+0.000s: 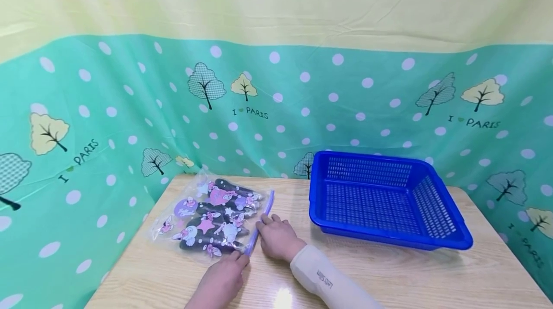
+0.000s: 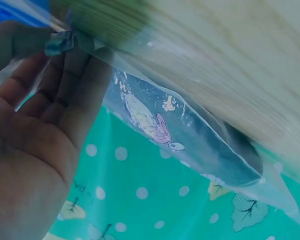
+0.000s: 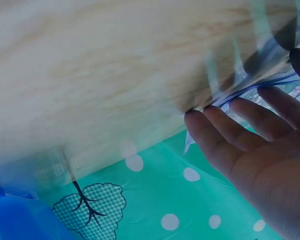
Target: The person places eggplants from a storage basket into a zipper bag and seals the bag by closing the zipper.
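Note:
A clear zip bag (image 1: 216,218) printed with pink, white and purple cartoon figures lies flat on the table's left part. Several dark, long, rounded items show through it; their kind is unclear. The purple zip strip (image 1: 269,203) runs along the bag's right edge. At the strip's near end, my left hand (image 1: 222,275) pinches the bag's corner between thumb and fingers, also seen in the left wrist view. My right hand (image 1: 278,238) rests along the middle of the strip. In the right wrist view its extended fingers (image 3: 225,135) touch the strip with their tips.
A blue plastic basket (image 1: 390,239) with slotted walls stands on the wooden table (image 1: 276,290), right of the bag. Green and yellow patterned cloth (image 1: 276,83) hangs behind the table and along both sides.

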Demonstrator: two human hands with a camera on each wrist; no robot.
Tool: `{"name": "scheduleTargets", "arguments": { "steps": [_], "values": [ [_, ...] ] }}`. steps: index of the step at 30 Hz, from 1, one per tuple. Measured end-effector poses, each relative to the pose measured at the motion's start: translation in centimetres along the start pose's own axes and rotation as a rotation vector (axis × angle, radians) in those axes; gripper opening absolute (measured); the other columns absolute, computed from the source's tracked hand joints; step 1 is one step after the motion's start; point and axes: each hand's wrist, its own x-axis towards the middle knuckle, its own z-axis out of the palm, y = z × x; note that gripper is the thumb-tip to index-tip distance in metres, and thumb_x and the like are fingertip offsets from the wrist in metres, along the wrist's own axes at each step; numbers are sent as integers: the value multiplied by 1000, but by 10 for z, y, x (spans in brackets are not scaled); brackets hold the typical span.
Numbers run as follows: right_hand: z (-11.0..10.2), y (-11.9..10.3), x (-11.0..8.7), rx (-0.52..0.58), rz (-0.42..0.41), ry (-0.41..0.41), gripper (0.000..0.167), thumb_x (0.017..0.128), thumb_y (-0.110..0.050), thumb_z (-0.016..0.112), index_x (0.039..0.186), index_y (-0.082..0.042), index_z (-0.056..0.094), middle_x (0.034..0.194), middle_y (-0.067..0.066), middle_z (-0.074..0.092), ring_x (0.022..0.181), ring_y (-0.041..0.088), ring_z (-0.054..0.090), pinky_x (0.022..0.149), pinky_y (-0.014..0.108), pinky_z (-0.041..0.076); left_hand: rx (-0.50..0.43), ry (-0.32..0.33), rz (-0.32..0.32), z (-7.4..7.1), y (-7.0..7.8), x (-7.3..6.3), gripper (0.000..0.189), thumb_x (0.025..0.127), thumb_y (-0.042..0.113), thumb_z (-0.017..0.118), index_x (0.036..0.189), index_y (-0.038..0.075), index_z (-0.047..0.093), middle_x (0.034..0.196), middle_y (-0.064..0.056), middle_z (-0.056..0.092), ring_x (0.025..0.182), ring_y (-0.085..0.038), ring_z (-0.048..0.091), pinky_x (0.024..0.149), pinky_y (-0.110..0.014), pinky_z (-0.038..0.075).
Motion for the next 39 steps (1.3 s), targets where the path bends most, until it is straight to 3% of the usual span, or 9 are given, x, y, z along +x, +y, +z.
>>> {"name": "scheduleTargets", "arguments": {
  "steps": [4, 9, 13, 16, 21, 24, 32, 35, 39],
  "values": [
    [-3, -4, -5, 72, -78, 62, 51, 95, -16, 64, 145, -21, 57, 154, 16, 45, 138, 39, 44, 101, 62, 45, -3, 82, -27, -9, -2, 1, 24, 82, 3, 72, 105, 8, 68, 88, 1, 58, 74, -17, 59, 62, -35, 56],
    [-7, -9, -6, 140, -228, 211, 48, 92, -15, 69, 139, -22, 62, 153, 15, 46, 140, 35, 43, 106, 58, 43, -64, 357, 8, -28, -9, 6, 29, 74, -3, 73, 100, 11, 68, 88, 6, 53, 77, -11, 53, 64, -29, 54],
    [-10, -10, 0, 230, -275, 408, 26, 95, -13, 68, 121, -16, 71, 132, 7, 65, 125, 25, 58, 106, 49, 45, -151, 593, 89, -44, -18, 14, 30, 74, -7, 67, 99, 11, 67, 91, 4, 58, 81, -8, 53, 69, -20, 51],
    [-18, -12, 6, 319, -298, 547, 12, 95, -12, 69, 106, -14, 74, 108, 0, 74, 104, 17, 67, 98, 41, 51, -268, 690, 127, -56, -25, 20, 35, 79, -8, 66, 110, 8, 68, 95, 1, 62, 83, -10, 56, 75, -16, 49],
    [-39, -18, 11, 407, -280, 627, 6, 95, -9, 70, 98, -13, 73, 92, -2, 74, 84, 13, 69, 81, 30, 57, -532, 627, 0, -78, -38, 20, 42, 86, -2, 76, 126, 11, 70, 97, 1, 67, 88, -12, 60, 81, -17, 48],
    [-53, -21, 12, 434, -244, 646, 6, 94, -7, 71, 98, -11, 73, 92, 0, 74, 83, 15, 69, 79, 32, 57, -640, 537, -118, -90, -42, 19, 28, 89, 7, 78, 116, 14, 75, 97, 4, 68, 88, -11, 60, 78, -20, 50],
    [-74, -22, 14, 489, -207, 707, 4, 92, -4, 72, 94, -8, 73, 92, 2, 74, 86, 17, 70, 79, 34, 58, -828, 441, -273, -101, -34, 25, 8, 95, 12, 73, 102, 8, 74, 96, -2, 68, 89, -17, 63, 80, -29, 53],
    [-78, -20, 13, 527, -194, 705, 5, 91, -3, 73, 93, -8, 72, 92, 2, 74, 87, 17, 70, 79, 34, 58, -850, 463, -325, -99, -30, 29, 7, 96, 11, 71, 99, 5, 71, 91, -5, 67, 83, -17, 61, 73, -27, 53],
    [-80, -17, 12, 559, -171, 646, 4, 93, -4, 71, 95, -7, 73, 94, 3, 74, 89, 18, 70, 82, 36, 58, -859, 595, -305, -94, -25, 35, 5, 96, 6, 69, 95, 1, 70, 87, -6, 66, 77, -15, 61, 68, -22, 52]
  ]
}}
